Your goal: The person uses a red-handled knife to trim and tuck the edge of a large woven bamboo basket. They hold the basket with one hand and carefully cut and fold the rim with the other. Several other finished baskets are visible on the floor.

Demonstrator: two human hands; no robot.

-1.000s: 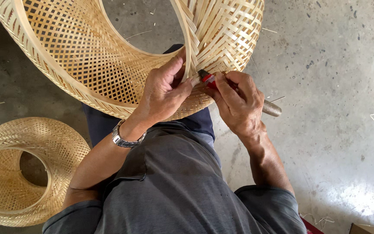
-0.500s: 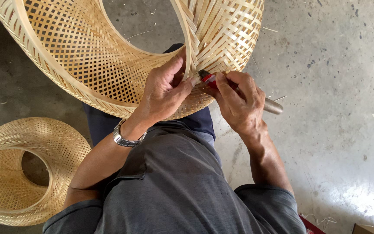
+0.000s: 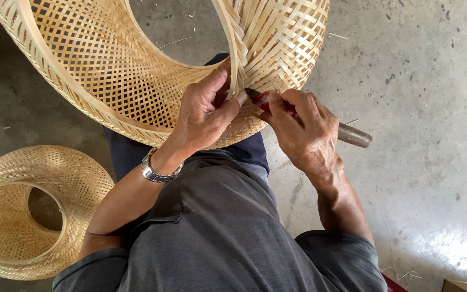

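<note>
Right hand point(image 3: 301, 130) (fisted) around tool point(image 3: 352, 134)

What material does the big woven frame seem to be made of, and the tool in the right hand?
The woven frame looks like bamboo: flat, pale yellow strips, matte and unpainted. The tool in the right hand seems to have a dull brown handle, perhaps wood, with a red part near its dark, probably metal tip.

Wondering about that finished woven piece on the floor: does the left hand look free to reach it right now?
Probably not at once: the left hand is pressed on the woven bamboo frame at the tool. The path to the floor basket looks open.
</note>
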